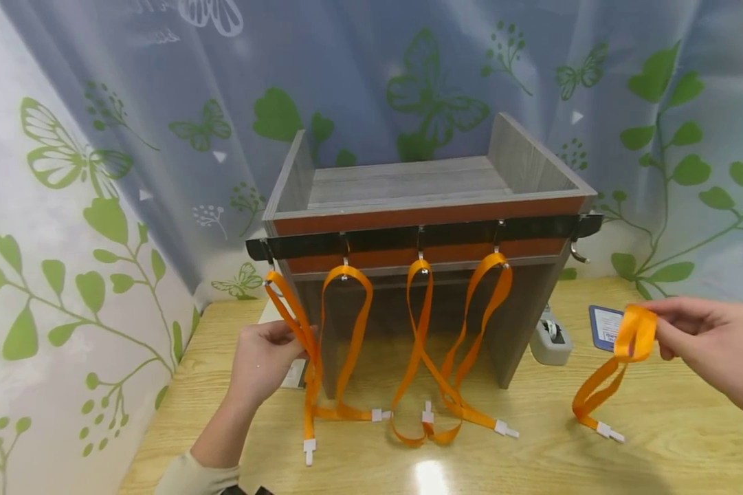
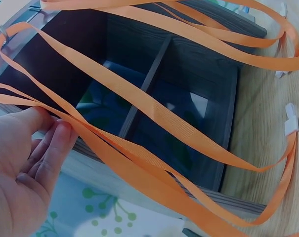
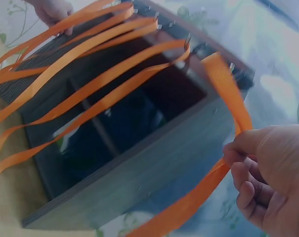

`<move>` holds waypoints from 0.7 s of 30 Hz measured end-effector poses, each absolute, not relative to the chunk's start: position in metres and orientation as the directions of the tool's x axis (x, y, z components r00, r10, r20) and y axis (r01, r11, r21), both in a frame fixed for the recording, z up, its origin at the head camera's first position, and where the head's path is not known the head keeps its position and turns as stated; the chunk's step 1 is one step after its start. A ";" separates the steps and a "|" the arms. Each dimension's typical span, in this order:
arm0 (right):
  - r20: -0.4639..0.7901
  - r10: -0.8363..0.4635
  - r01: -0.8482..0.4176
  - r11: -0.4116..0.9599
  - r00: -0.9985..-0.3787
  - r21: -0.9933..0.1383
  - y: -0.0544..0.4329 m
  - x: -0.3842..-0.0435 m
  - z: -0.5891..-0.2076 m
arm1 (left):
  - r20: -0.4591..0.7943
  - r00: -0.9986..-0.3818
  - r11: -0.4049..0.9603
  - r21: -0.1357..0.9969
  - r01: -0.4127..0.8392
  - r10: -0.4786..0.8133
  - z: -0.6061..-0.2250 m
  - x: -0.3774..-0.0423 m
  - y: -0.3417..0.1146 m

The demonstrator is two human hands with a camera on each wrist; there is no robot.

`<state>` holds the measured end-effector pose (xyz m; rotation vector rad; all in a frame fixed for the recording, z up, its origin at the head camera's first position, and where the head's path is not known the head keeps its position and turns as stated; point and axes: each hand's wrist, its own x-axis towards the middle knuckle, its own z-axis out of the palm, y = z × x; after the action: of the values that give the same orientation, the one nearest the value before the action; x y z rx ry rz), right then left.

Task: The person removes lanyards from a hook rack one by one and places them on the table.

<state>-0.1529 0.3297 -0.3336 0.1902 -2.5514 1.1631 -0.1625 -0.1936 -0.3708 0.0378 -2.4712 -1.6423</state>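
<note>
My left hand (image 1: 262,361) pinches the strap of the leftmost orange lanyard (image 1: 310,405), which hangs from a hook. In the left wrist view, that hand's thumb and fingers meet at the strap's edge. Off to the right, my right hand (image 1: 711,337) pinches another orange lanyard (image 1: 600,388) near its top loop; its white clip end hangs down close to the table. Three more lanyards, among them one (image 1: 361,323) beside my left hand, hang from the black hook rail (image 1: 383,240). The rail's rightmost hook (image 1: 579,254) carries nothing.
A grey wooden shelf unit (image 1: 535,158) stands on the light wooden table (image 1: 179,419) behind the rail. To its right are a tape dispenser (image 1: 552,344) and a blue-edged card (image 1: 603,323). Patterned curtains (image 1: 359,75) hang behind. Several white clips rest on or near the table.
</note>
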 end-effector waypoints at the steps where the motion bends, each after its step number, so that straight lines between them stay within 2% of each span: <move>1: 0.326 0.019 -0.225 0.686 -0.945 -0.692 0.331 -0.153 -0.339 | 0.131 -0.985 0.393 0.916 0.076 -0.115 -0.371 -0.163 -0.194; 6: 0.260 0.003 -0.175 0.729 -0.966 -0.662 0.338 -0.158 -0.367 | 0.135 -0.984 0.392 0.917 0.081 -0.113 -0.371 -0.163 -0.194; 15: 0.121 0.079 -0.034 0.684 -0.989 -0.729 0.344 -0.157 -0.424 | 0.136 -0.985 0.402 0.912 0.081 -0.111 -0.371 -0.162 -0.194; 21: 0.073 0.055 -0.025 0.606 -0.996 -0.795 0.349 -0.161 -0.449 | 0.139 -0.983 0.399 0.913 0.082 -0.116 -0.372 -0.164 -0.194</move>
<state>-0.1611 0.3495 -0.4493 -0.0249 -2.7335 1.3560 -0.1638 -0.1945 -0.3724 0.0308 -2.4712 -1.6297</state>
